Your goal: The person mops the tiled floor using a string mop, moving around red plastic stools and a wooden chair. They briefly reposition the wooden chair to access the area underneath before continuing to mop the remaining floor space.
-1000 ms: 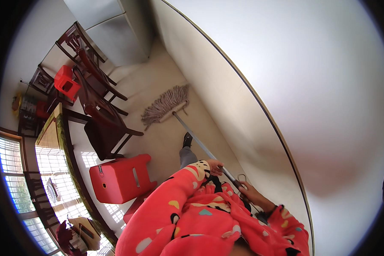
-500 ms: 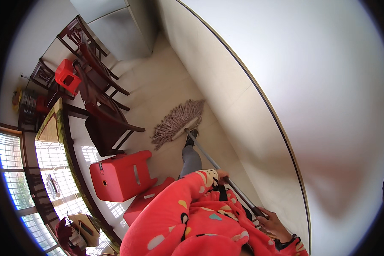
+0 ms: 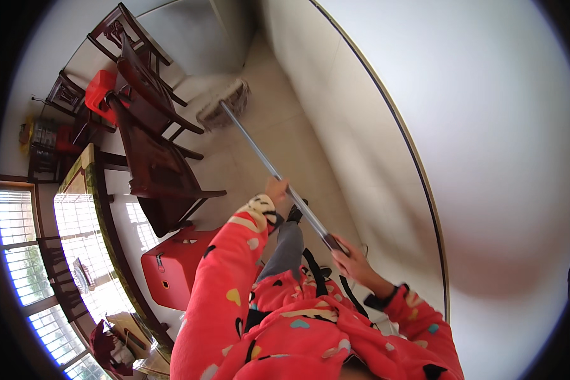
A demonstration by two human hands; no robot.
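Fingers of left hand [image 3: 277, 190] and right hand [image 3: 356, 263] wrap round a straight grey metal handle [image 3: 250, 140]; far ahead of them, its blurred brownish string mop head [image 3: 213, 115] has swung away from the dark shoe [image 3: 295, 214], apparently lengthening the stroke.

Holds the mop [image 3: 253, 145] aslant before the body, with left hand [image 3: 277, 189] farther along and right hand [image 3: 356, 262] nearer the body. Has the mop head [image 3: 227, 104] ahead, right of the chairs [image 3: 158, 166] and before an upright unit [image 3: 199, 44]; leaves contact with the floor [image 3: 297, 149] unclear. Shows one foot [image 3: 296, 212] just under the pole, between the hands. Has the wall [image 3: 500, 145] along the right, with floor between wall and chairs. Shows one stool [image 3: 178, 269] between left arm and table [image 3: 111, 234], nearer than the chairs; another stool [image 3: 100, 90] among them. Has a window [image 3: 20, 218] left of the table.
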